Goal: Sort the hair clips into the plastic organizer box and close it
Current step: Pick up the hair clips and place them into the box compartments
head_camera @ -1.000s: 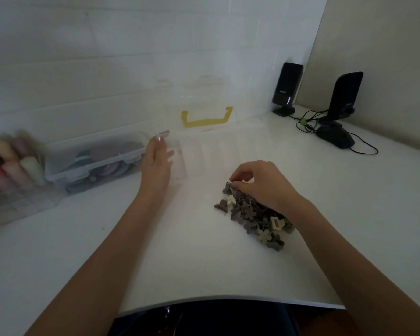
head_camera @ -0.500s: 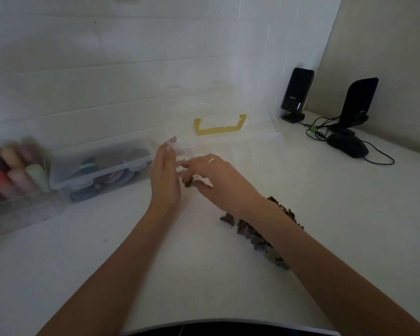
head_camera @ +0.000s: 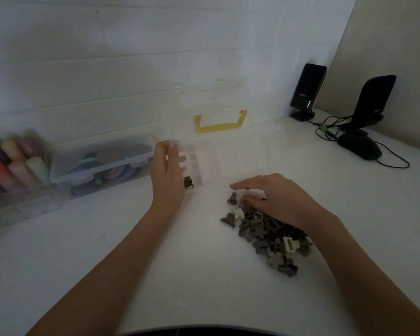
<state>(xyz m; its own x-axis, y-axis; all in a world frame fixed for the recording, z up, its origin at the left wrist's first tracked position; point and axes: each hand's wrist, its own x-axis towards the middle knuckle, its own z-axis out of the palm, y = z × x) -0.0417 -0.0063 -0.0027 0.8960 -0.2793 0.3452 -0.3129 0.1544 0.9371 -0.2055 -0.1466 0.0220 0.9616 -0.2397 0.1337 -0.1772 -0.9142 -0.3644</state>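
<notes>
A clear plastic organizer box (head_camera: 230, 156) lies open on the white table, its lid leaning on the wall with a yellow handle (head_camera: 220, 122). My left hand (head_camera: 167, 173) grips the box's near-left corner. One brown hair clip (head_camera: 188, 183) sits in the nearest left compartment. A pile of small brown, grey and cream hair clips (head_camera: 264, 234) lies to the right of the box. My right hand (head_camera: 272, 197) rests over the top of that pile, fingers spread; I cannot tell if it grips a clip.
At the left stand a closed clear case of coloured discs (head_camera: 99, 163) and a clear tray of coloured rolls (head_camera: 12, 166). Two black speakers (head_camera: 306, 90) and a black mouse (head_camera: 359, 146) with cables sit at the back right. The table's front edge (head_camera: 204, 329) is near me.
My right hand carried a brown clip from the pile to the box, left it in the left compartment, and returned to the pile. My left hand stayed on the box.
</notes>
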